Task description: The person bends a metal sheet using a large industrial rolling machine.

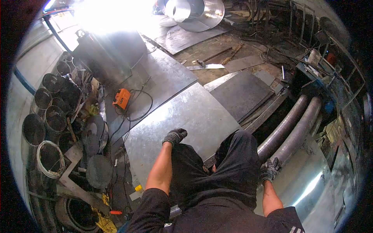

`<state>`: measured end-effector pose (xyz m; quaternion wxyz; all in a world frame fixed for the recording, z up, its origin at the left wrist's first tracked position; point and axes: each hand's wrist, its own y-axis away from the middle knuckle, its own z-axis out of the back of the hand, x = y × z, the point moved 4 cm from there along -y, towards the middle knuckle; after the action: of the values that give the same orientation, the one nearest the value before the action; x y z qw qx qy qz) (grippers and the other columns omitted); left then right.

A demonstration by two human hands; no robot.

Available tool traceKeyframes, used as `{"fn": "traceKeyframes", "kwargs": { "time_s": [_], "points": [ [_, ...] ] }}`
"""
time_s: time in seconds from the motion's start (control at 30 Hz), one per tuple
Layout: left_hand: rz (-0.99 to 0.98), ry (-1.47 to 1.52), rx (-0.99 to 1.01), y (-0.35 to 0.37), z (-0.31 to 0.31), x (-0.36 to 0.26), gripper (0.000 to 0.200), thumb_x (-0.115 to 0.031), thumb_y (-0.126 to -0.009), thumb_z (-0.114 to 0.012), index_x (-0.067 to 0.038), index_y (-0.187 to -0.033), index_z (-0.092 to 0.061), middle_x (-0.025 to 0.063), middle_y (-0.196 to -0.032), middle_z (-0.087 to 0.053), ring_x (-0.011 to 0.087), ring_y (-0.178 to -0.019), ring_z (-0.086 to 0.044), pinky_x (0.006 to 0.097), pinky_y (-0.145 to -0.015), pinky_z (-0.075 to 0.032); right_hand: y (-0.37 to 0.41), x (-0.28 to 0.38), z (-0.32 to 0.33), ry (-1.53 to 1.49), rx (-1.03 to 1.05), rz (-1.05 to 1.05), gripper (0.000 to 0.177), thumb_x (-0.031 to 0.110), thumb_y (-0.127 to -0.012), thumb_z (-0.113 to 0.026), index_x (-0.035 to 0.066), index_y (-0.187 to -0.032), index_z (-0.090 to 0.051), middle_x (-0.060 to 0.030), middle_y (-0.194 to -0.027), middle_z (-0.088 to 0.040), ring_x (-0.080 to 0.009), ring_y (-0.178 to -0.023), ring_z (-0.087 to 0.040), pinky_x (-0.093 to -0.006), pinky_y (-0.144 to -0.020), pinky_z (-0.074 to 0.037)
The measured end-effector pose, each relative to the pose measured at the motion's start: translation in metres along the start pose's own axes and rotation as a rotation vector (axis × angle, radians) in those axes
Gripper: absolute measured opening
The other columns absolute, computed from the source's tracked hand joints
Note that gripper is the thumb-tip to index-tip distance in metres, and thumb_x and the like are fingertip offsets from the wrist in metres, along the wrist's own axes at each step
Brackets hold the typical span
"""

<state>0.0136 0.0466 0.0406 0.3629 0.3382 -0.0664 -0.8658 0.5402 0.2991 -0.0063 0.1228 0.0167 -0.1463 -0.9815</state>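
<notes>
My left hand, in a dark knit work glove, rests at my left knee with its fingers curled in and nothing showing in them. Beneath and beyond it lies a large shiny sheet of metal. My right hand, gloved the same way, is beside my right thigh with fingers apart. Its fingertips overlap the near end of a long grey tube; a second tube runs alongside. Under the right hand's side is another bright metal sheet.
An orange boxy device with black cables sits on a metal sheet at left. Round pipe pieces are stacked along the left wall. Ahead lie a hammer, dark plates and rolled sheet metal. A cluttered rack lines the right.
</notes>
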Motion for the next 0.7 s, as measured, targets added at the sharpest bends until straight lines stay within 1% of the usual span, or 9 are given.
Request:
{"fn": "traceKeyframes", "kwargs": {
  "time_s": [0.1, 0.17, 0.27, 0.37, 0.4, 0.47, 0.53, 0.67, 0.7],
  "points": [
    [-0.027, -0.013, 0.006, -0.003, -0.001, 0.003, 0.045, -0.043, -0.094, -0.058, -0.012, -0.125, -0.068, 0.0138, -0.124, -0.069, 0.0318, -0.117, -0.064, 0.0424, -0.100, -0.049, 0.001, -0.008, -0.005, -0.114, -0.083, -0.048, 0.047, 0.035, -0.087, -0.070, 0.022, -0.132, -0.064, -0.0088, -0.163, -0.024, -0.0370, -0.151, -0.016, -0.0564, -0.123, -0.011],
    [0.012, -0.057, 0.038, -0.008, -0.003, 0.008, 0.046, -0.044, -0.094, -0.058, -0.012, -0.125, -0.068, 0.0135, -0.125, -0.069, 0.0318, -0.118, -0.063, 0.0426, -0.100, -0.049, 0.001, -0.008, -0.006, -0.136, -0.106, 0.004, 0.046, 0.040, -0.091, -0.058, 0.016, -0.131, -0.064, -0.0126, -0.163, -0.023, -0.0406, -0.151, -0.012, -0.0554, -0.123, -0.005],
    [-0.028, -0.011, 0.018, -0.007, -0.003, 0.008, 0.047, -0.045, -0.094, -0.058, -0.012, -0.126, -0.068, 0.0136, -0.124, -0.069, 0.0318, -0.117, -0.064, 0.0425, -0.099, -0.049, 0.008, -0.003, 0.006, -0.104, -0.092, -0.004, 0.046, 0.040, -0.091, -0.058, 0.016, -0.130, -0.064, -0.0133, -0.162, -0.025, -0.0405, -0.151, -0.012, -0.0547, -0.124, -0.005],
    [0.039, -0.022, 0.070, 0.002, 0.004, -0.007, 0.047, -0.045, -0.094, -0.058, -0.012, -0.126, -0.068, 0.0135, -0.123, -0.069, 0.0319, -0.117, -0.064, 0.0422, -0.099, -0.049, -0.001, -0.009, -0.008, -0.111, -0.074, 0.007, 0.045, 0.040, -0.094, -0.055, 0.017, -0.132, -0.063, -0.0133, -0.163, -0.024, -0.0408, -0.151, -0.013, -0.0559, -0.123, -0.005],
    [0.029, -0.046, 0.058, 0.001, 0.003, -0.006, 0.047, -0.045, -0.094, -0.058, -0.012, -0.126, -0.067, 0.0135, -0.123, -0.070, 0.0317, -0.116, -0.064, 0.0421, -0.099, -0.049, 0.009, 0.000, 0.014, -0.110, -0.074, 0.008, 0.045, 0.040, -0.094, -0.055, 0.017, -0.132, -0.063, -0.0133, -0.163, -0.024, -0.0408, -0.151, -0.013, -0.0559, -0.123, -0.005],
    [0.018, -0.073, 0.042, -0.001, 0.003, -0.003, 0.047, -0.044, -0.094, -0.058, -0.012, -0.126, -0.067, 0.0134, -0.122, -0.070, 0.0315, -0.115, -0.064, 0.0421, -0.099, -0.049, 0.027, 0.019, 0.046, 0.109, 0.206, 0.048, 0.048, 0.042, -0.096, -0.050, 0.019, -0.137, -0.059, -0.0115, -0.165, -0.021, -0.0400, -0.151, -0.013, -0.0572, -0.122, -0.005],
    [-0.027, -0.020, -0.024, 0.001, 0.001, 0.000, 0.047, -0.044, -0.094, -0.057, -0.011, -0.126, -0.067, 0.0134, -0.122, -0.070, 0.0312, -0.116, -0.064, 0.0416, -0.099, -0.049, 0.021, 0.018, 0.036, 0.082, 0.157, 0.032, 0.048, 0.042, -0.096, -0.050, 0.020, -0.138, -0.058, -0.0106, -0.165, -0.020, -0.0394, -0.152, -0.013, -0.0572, -0.122, -0.006],
    [-0.014, -0.032, -0.005, 0.004, 0.005, -0.004, 0.047, -0.043, -0.094, -0.057, -0.011, -0.127, -0.067, 0.0135, -0.124, -0.069, 0.0313, -0.118, -0.063, 0.0416, -0.100, -0.049, 0.007, 0.000, 0.002, -0.004, -0.014, -0.036, 0.050, 0.044, -0.097, -0.049, 0.024, -0.142, -0.055, -0.0070, -0.166, -0.018, -0.0369, -0.152, -0.013, -0.0574, -0.122, -0.007],
    [0.004, -0.006, 0.006, 0.006, 0.005, -0.005, 0.047, -0.043, -0.094, -0.057, -0.011, -0.127, -0.067, 0.0135, -0.125, -0.068, 0.0315, -0.118, -0.063, 0.0417, -0.101, -0.048, 0.004, -0.003, -0.003, -0.003, -0.013, -0.036, 0.050, 0.044, -0.097, -0.049, 0.024, -0.142, -0.055, -0.0070, -0.166, -0.018, -0.0369, -0.152, -0.013, -0.0574, -0.122, -0.007]
  ]
}}
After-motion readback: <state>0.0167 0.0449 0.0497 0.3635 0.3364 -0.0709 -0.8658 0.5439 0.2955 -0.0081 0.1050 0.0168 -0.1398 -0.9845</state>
